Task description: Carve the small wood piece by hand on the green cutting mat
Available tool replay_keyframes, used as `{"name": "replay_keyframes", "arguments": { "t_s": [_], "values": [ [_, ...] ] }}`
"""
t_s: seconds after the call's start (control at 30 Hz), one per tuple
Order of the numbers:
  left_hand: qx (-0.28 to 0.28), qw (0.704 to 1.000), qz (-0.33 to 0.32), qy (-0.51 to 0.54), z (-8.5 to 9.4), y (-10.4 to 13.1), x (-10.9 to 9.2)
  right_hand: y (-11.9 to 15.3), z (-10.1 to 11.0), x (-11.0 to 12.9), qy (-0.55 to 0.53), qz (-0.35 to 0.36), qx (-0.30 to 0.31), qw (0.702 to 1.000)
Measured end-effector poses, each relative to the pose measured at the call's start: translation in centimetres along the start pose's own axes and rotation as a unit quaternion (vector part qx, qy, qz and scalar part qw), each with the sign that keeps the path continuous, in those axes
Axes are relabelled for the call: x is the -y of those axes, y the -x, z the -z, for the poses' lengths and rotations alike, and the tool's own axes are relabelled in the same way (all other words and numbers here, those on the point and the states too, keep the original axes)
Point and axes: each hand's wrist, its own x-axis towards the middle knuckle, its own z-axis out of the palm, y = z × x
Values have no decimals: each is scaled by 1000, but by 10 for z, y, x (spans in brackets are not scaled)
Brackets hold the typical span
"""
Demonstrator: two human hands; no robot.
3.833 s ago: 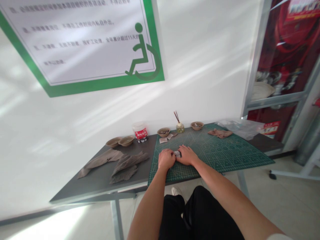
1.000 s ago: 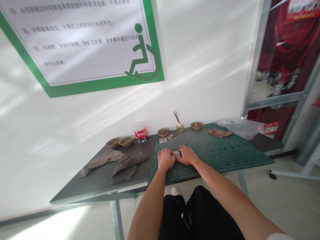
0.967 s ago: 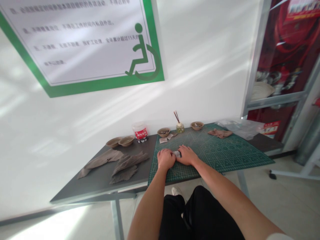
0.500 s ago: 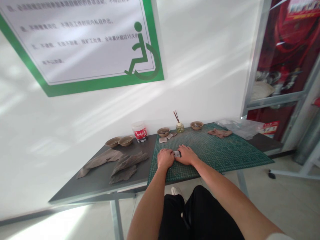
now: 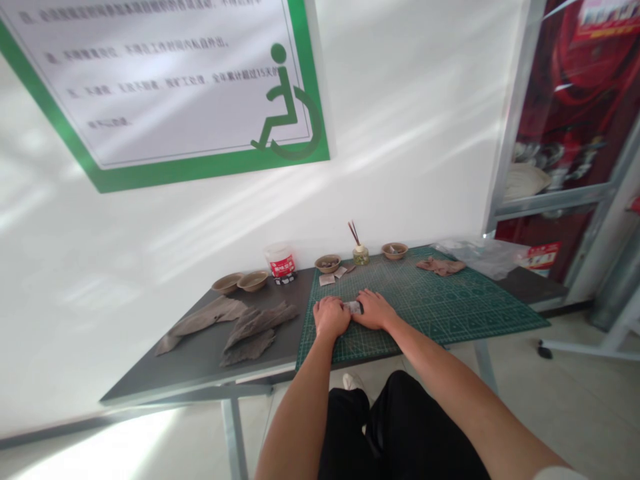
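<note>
My left hand (image 5: 332,316) rests low on the green cutting mat (image 5: 450,300), fingers together and bent at the near end of a small pale, patterned rectangular piece (image 5: 353,307). From the other side my right hand (image 5: 375,310) grips the same piece, beside its dark edge. The piece lies flat between the two hands, partly covered by fingers, and its exact kind is too small to make out. Just beyond the hands, small pale square pieces (image 5: 327,280) lie on the mat in front of a small bowl (image 5: 328,265) with bits in it.
Grey-brown cloths (image 5: 255,330) lie on the dark table (image 5: 165,377) at left, below two shallow bowls (image 5: 253,281). Along the wall stand a red-labelled tub (image 5: 281,263), a reed diffuser (image 5: 360,254) and another bowl (image 5: 395,251). A pinkish cloth (image 5: 441,266) and clear plastic (image 5: 480,255) lie right.
The left fingers have shifted slightly on the small piece. Both hands otherwise stay in place, and the whole view has moved a few pixels.
</note>
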Motion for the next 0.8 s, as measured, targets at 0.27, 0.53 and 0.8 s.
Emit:
{"name": "replay_keyframes", "arguments": {
  "t_s": [0.27, 0.53, 0.8],
  "values": [
    [-1, 1000, -30, 9, -7, -6, 7, 1, 1, 2, -2, -2, 1, 1000],
    [14, 995, -91, 43, -8, -10, 12, 2, 1, 2, -4, 1, 1, 1000],
    [42, 994, -80, 57, -3, -9, 9, 1, 2, 2, 5, -5, 15, 1000]
  ]
}}
